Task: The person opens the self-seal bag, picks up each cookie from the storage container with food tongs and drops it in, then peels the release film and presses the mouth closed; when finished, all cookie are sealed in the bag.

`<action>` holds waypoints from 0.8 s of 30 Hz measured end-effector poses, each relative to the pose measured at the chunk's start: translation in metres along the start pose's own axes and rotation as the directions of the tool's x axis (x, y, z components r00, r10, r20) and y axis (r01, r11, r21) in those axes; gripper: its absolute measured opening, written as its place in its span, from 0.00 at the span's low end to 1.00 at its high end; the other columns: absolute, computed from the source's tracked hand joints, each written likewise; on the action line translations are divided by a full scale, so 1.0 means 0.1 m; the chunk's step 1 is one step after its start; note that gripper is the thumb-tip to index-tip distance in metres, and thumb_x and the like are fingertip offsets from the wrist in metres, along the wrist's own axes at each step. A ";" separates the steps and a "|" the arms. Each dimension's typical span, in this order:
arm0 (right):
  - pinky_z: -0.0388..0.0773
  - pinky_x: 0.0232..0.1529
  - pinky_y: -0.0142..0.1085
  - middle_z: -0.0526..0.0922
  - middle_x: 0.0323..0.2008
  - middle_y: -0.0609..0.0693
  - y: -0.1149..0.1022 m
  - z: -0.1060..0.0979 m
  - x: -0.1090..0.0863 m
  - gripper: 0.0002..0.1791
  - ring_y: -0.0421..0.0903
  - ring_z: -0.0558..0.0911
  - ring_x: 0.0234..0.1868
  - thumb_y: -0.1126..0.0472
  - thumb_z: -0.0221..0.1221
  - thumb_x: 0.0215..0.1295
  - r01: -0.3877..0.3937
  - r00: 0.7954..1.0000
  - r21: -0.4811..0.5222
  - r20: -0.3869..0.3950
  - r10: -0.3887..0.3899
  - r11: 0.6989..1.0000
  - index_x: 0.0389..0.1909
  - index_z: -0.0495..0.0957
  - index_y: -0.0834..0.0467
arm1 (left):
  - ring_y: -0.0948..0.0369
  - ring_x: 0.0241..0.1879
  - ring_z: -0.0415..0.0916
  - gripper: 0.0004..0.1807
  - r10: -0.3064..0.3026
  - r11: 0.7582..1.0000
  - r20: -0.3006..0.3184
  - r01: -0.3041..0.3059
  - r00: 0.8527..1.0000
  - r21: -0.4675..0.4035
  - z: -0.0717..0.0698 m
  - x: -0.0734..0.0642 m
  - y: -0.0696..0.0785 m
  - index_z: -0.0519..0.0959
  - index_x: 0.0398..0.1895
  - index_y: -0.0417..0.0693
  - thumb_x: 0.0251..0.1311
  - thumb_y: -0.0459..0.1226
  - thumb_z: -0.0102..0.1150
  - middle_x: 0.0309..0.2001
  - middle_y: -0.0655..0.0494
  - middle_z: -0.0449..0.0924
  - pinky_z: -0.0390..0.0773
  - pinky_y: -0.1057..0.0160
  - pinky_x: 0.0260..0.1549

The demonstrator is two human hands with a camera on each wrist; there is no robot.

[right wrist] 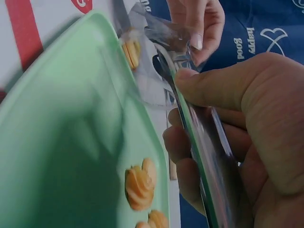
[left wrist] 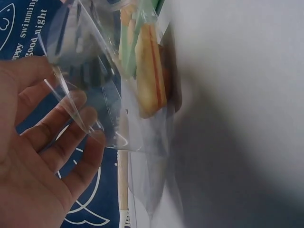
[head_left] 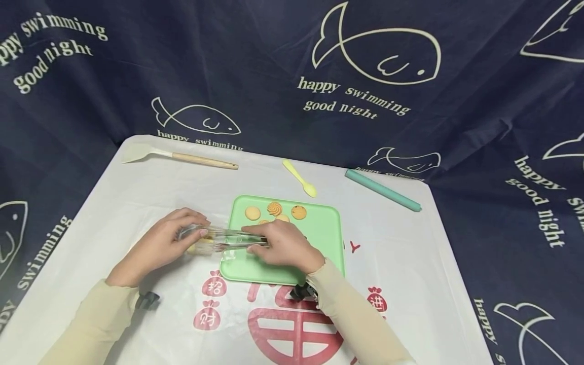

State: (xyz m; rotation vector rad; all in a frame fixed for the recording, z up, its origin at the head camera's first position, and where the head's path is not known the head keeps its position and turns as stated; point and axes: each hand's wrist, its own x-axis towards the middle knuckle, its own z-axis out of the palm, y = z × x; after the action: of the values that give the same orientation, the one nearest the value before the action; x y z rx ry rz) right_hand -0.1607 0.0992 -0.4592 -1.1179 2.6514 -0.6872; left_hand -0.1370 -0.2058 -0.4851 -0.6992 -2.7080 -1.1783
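My left hand [head_left: 166, 243] holds a clear plastic bag [left wrist: 95, 61] by its edge, just left of the green tray [head_left: 321, 253]. A pale sandwich cookie [left wrist: 152, 71] with a red stripe shows inside the bag. In my right hand [head_left: 287, 246] are metal tongs [head_left: 239, 245], gripped between thumb and fingers over the tray. Their ends point left into the mouth of the bag; the two arms stand apart. Whether the tips touch a cookie is unclear. Several cookies lie on the tray, among them a swirled one [head_left: 274, 208] and a round plain one [head_left: 253, 213]; my right hand partly covers that group.
Along the table's far edge lie a spatula [head_left: 201, 160] with a wooden handle, a yellow spoon [head_left: 298, 177] and a teal rod [head_left: 383, 189]. A white cover [head_left: 173, 324] with red prints lies over the table. Dark blue fish-print cloth [head_left: 274, 61] hangs behind.
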 end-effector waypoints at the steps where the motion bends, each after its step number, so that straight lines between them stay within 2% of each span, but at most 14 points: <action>1: 0.60 0.16 0.30 0.71 0.15 0.36 0.03 -0.02 -0.04 0.24 0.33 0.60 0.14 0.52 0.67 0.67 -0.008 1.000 0.017 -0.002 0.008 1.000 0.63 0.81 0.48 | 0.54 0.55 0.76 0.07 0.003 1.000 -0.003 -0.003 1.000 -0.006 0.00 0.01 0.00 0.86 0.47 0.52 0.67 0.38 0.67 0.52 0.60 0.80 0.74 0.45 0.56; 4: 0.63 0.17 0.31 0.72 0.16 0.36 0.13 -0.10 -0.20 0.25 0.33 0.61 0.15 0.52 0.68 0.66 -0.036 0.999 0.046 -0.027 0.038 0.998 0.64 0.80 0.47 | 0.54 0.54 0.77 0.07 0.001 1.000 -0.009 -0.001 1.000 -0.013 0.01 0.03 0.01 0.87 0.46 0.51 0.67 0.37 0.67 0.51 0.61 0.80 0.75 0.46 0.54; 7: 0.66 0.18 0.32 0.78 0.23 0.35 0.30 -0.20 -0.39 0.26 0.34 0.64 0.16 0.52 0.70 0.65 -0.084 0.993 0.076 -0.078 0.090 0.994 0.64 0.80 0.47 | 0.55 0.54 0.78 0.07 -0.014 1.000 -0.007 0.014 1.000 -0.013 0.01 0.04 0.03 0.87 0.45 0.49 0.66 0.36 0.67 0.50 0.62 0.80 0.76 0.47 0.54; 10: 0.69 0.18 0.33 0.81 0.29 0.38 0.53 -0.33 -0.62 0.27 0.35 0.68 0.19 0.53 0.72 0.63 -0.145 0.978 0.095 -0.140 0.157 0.985 0.64 0.80 0.49 | 0.55 0.53 0.78 0.05 -0.020 1.000 -0.013 0.020 1.000 -0.016 0.01 0.06 0.04 0.87 0.44 0.49 0.66 0.37 0.68 0.50 0.62 0.81 0.75 0.47 0.54; 13: 0.68 0.16 0.36 0.77 0.22 0.41 0.78 -0.45 -0.84 0.28 0.37 0.67 0.16 0.53 0.72 0.62 -0.225 0.951 0.077 -0.199 0.236 0.971 0.63 0.80 0.51 | 0.54 0.53 0.78 0.05 -0.017 1.000 -0.017 0.016 1.000 -0.023 0.02 0.07 0.04 0.87 0.43 0.49 0.67 0.37 0.67 0.49 0.61 0.81 0.75 0.47 0.54; 18: 0.61 0.16 0.38 0.60 0.14 0.41 1.06 -0.54 -1.12 0.29 0.39 0.59 0.16 0.51 0.70 0.63 -0.359 0.903 0.001 -0.253 0.348 0.933 0.64 0.79 0.53 | 0.54 0.53 0.78 0.06 -0.041 0.999 -0.010 0.040 0.999 -0.020 0.05 0.08 0.03 0.87 0.43 0.49 0.67 0.38 0.67 0.49 0.61 0.81 0.75 0.47 0.54; 24: 0.61 0.17 0.38 0.61 0.14 0.39 1.16 -0.52 -1.23 0.30 0.39 0.61 0.17 0.50 0.69 0.64 -0.393 0.897 -0.039 -0.237 0.373 0.919 0.66 0.78 0.53 | 0.55 0.54 0.77 0.07 -0.064 0.998 0.007 0.065 0.998 -0.026 0.07 0.08 0.02 0.87 0.44 0.48 0.69 0.40 0.65 0.49 0.61 0.81 0.75 0.47 0.55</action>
State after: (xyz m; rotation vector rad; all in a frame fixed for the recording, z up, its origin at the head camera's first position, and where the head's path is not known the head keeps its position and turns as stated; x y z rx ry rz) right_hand -0.1649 0.2755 -0.4704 -0.5229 2.9915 -0.6564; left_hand -0.1423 -0.1969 -0.4864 -0.6240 -2.7447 -1.2295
